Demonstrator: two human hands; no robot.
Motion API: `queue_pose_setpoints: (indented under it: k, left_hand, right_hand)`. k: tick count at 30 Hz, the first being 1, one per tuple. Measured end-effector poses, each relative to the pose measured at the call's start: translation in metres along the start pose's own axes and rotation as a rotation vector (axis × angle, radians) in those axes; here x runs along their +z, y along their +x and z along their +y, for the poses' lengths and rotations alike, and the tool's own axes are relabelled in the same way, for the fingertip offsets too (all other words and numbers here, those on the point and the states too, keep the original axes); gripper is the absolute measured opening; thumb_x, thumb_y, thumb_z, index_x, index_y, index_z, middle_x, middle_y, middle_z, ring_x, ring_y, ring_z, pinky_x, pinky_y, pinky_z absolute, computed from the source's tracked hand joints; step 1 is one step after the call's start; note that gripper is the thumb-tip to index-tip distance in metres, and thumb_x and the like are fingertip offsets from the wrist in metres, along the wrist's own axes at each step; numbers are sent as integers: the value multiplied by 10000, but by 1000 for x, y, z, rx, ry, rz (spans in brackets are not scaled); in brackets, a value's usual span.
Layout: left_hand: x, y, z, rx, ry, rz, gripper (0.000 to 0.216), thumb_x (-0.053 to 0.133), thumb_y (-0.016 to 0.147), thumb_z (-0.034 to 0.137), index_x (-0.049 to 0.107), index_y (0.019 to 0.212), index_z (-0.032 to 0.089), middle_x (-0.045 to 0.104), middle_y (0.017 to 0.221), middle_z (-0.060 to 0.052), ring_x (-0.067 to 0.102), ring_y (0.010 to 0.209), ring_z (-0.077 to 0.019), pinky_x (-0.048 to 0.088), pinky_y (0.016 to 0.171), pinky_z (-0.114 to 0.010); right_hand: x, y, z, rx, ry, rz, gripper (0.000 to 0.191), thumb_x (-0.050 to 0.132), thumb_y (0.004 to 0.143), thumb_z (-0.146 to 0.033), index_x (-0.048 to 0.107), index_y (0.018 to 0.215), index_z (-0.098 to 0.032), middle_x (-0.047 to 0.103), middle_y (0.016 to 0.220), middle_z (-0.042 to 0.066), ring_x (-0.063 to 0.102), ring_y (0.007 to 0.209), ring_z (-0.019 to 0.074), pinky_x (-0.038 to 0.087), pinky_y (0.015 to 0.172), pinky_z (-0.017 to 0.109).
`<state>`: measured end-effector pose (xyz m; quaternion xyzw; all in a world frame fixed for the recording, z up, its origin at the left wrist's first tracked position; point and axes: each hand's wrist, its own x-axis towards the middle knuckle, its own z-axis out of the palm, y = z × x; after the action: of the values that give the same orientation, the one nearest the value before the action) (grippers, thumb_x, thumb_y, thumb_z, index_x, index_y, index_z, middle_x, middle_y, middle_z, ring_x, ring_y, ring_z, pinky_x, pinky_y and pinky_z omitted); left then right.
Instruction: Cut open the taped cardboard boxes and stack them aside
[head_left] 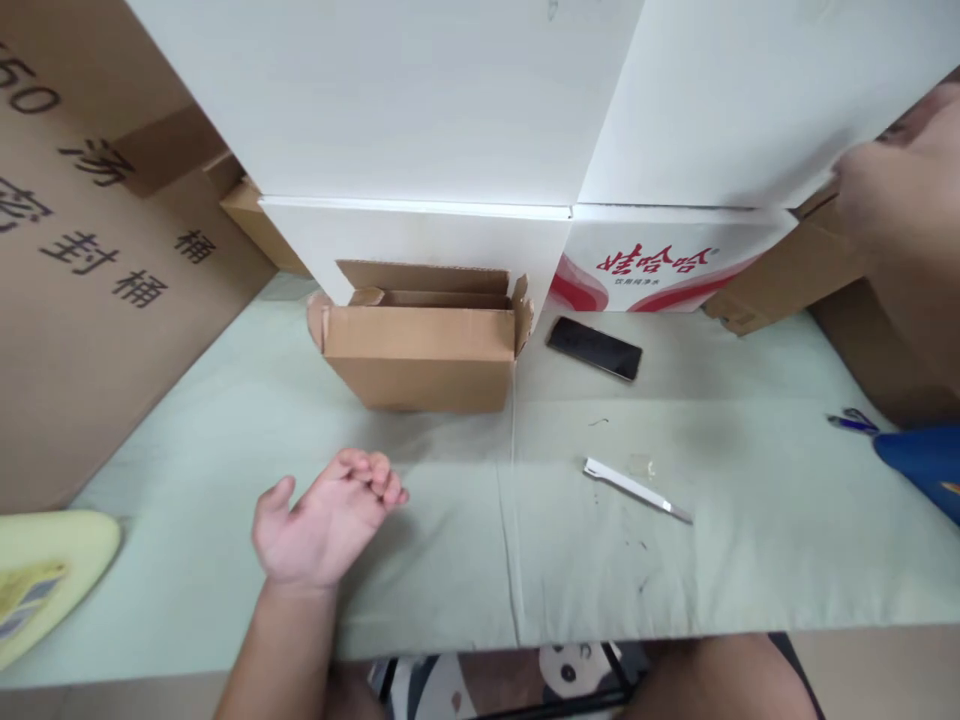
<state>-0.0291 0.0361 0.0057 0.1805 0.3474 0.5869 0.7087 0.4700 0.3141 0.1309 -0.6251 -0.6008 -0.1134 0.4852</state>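
My left hand [326, 525] is palm up just above the table, thumb apart and fingers loosely curled, with nothing in it. Behind it stands a small brown cardboard box [427, 370], its top flaps raised. Far up at the right edge, my right hand [904, 185] is smeared by motion and its fingers are hidden. It is beside a brown carton [795, 270]; whether it touches or holds anything I cannot tell. A white utility knife [634, 488] lies right of the middle, and a black phone [595, 348] lies flat behind it.
White cartons [420, 100] form a wall at the back. A tall brown carton [97, 330] stands left. A pale yellow object [64, 550] lies at the left edge, a blue pouch [922, 460] at the right. Pale green cloth [585, 580] covers the table.
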Motion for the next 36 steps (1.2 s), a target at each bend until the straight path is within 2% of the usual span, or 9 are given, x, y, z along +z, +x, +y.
queue_pose_setpoints:
  k: [3,10,13,16,18,21,27,32,36]
  left_hand:
    - [4,-3,5,43,-61,15,458,831,607,594,716,793,191,629,777,-47,569,674,-184,542,679,-360]
    - [0,-9,7,170,-173,-7,425,780,641,591,699,813,210,637,801,-31,586,679,-174,563,679,-356]
    - [-2,-14,6,196,-187,-45,402,713,711,589,690,843,210,649,816,-43,609,697,-187,566,692,-362]
    - [-4,-23,10,221,-182,-67,409,664,767,612,686,863,215,654,818,-52,622,704,-201,564,694,-372]
    - [-6,-29,14,247,-173,-62,423,629,798,632,685,865,219,653,814,-56,626,705,-207,564,692,-377]
    - [-10,-32,21,305,-188,-25,420,591,820,631,689,844,223,645,797,-48,612,692,-195,561,680,-366]
    - [-13,-19,15,482,-172,111,291,658,777,508,678,787,218,596,760,-21,587,686,-164,532,636,-294]
    - [3,0,-11,837,390,87,397,744,779,615,760,980,273,650,1146,-65,598,1175,-268,535,913,-349]
    - [17,6,-23,827,863,-98,497,682,810,716,808,928,250,627,1197,-137,451,1394,-373,426,1145,-498]
  right_hand:
    - [-2,-35,-19,283,95,-92,526,722,756,-13,638,1266,-112,680,1312,220,684,1103,228,495,791,388]
    - [-1,-191,-167,-395,432,-458,430,604,772,-110,633,1182,-236,699,1294,150,662,1241,300,531,1039,489]
    - [17,-206,-239,-654,203,-633,482,557,840,-167,583,1318,-223,647,1386,141,585,1344,314,475,1116,504]
    - [46,-201,-276,-590,-55,-723,747,715,782,-281,459,1474,-163,574,1456,190,505,1389,405,368,1176,594]
    - [60,-199,-281,-542,-181,-804,892,784,733,-320,396,1518,-149,628,1350,199,548,1309,438,344,1160,645]
    - [53,-202,-273,-554,-238,-810,679,725,791,-326,504,1414,-173,676,1211,176,628,1127,403,483,961,555]
    - [-30,-206,-250,-787,-147,-641,177,571,949,-341,680,1019,-220,697,965,106,638,880,280,407,708,386]
    - [-84,-233,-234,-898,-21,-547,122,587,995,-287,695,960,-243,720,880,43,611,748,193,375,669,353]
    - [-105,-261,-220,-884,168,-626,97,616,976,-166,700,975,-211,751,895,32,632,726,162,412,647,328]
